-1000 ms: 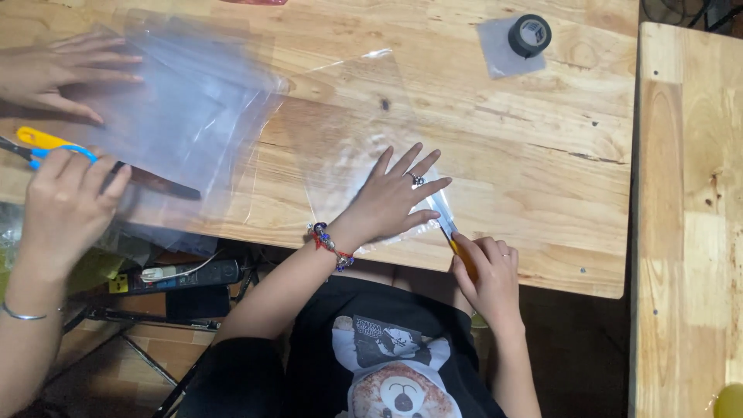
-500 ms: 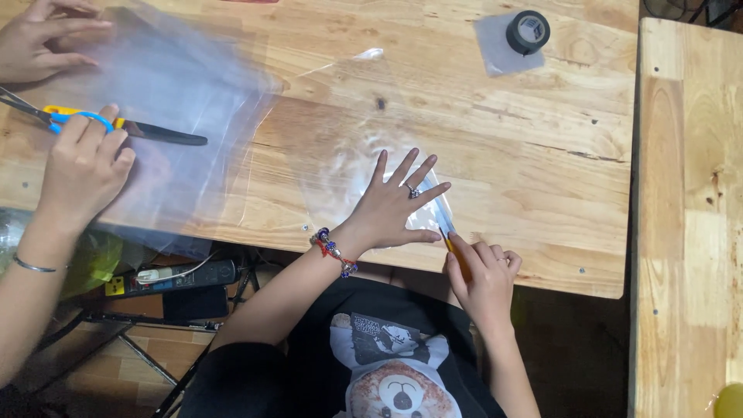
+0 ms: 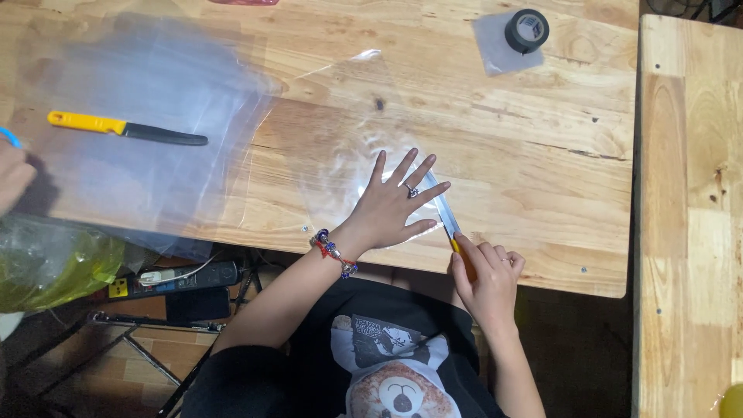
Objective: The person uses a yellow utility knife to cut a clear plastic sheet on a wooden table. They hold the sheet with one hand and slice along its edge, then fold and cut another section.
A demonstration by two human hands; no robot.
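My left hand (image 3: 393, 204), with a beaded bracelet on the wrist and a ring on one finger, lies flat with fingers spread on a clear plastic sheet (image 3: 340, 131) on the wooden table (image 3: 542, 155). My right hand (image 3: 486, 272) is at the table's near edge, gripping the orange handle of a knife (image 3: 447, 220). The knife's blade rests on the sheet just right of my left fingertips.
A yellow-handled knife (image 3: 124, 129) lies on a larger clear plastic sheet (image 3: 155, 85) at the left. A co-worker's hand (image 3: 11, 176) shows at the left edge. A black tape roll (image 3: 527, 29) sits at the far right. A second wooden table (image 3: 689, 193) adjoins on the right. A yellow-green bag (image 3: 54, 263) hangs below.
The co-worker's hands have pulled back to the left edge, and the yellow-handled knife now lies alone on the large sheet. My own hands have stayed almost still.
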